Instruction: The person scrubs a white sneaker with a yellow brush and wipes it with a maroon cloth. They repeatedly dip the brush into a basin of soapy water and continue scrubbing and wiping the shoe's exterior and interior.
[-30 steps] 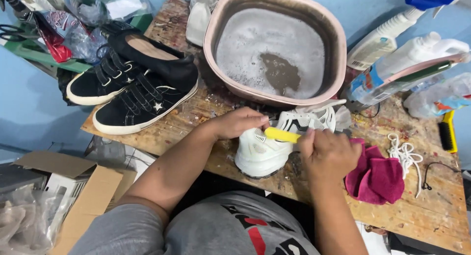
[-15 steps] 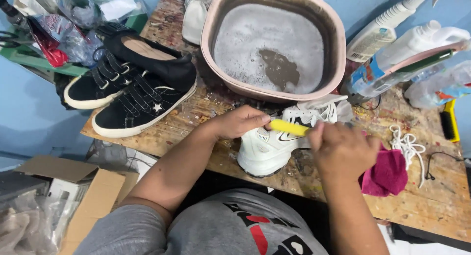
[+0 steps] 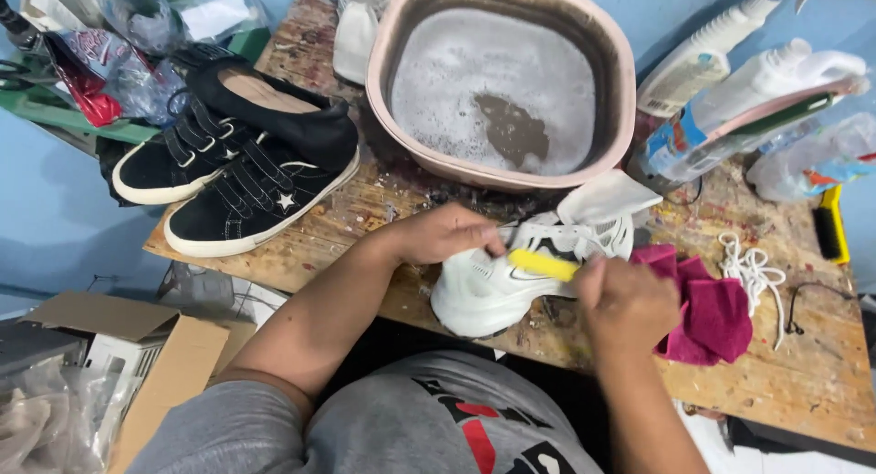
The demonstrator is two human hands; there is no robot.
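Left hand [image 3: 447, 234] clamps down on the white sneaker [image 3: 497, 287] to steady it while right hand [image 3: 625, 305] grips a yellow brush [image 3: 543, 264], bristles against its side.

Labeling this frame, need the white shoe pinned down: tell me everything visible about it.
The white shoe is a sneaker with mesh-looking panels, a small dark side mark and a thick white sole. No laces show and its tongue is pulled up. It lies tilted on the wooden table, toe toward the person, near the front edge, below the pink basin. The left hand presses on its top; the right hand holds a yellow brush against its side. A magenta cloth lies to its right.
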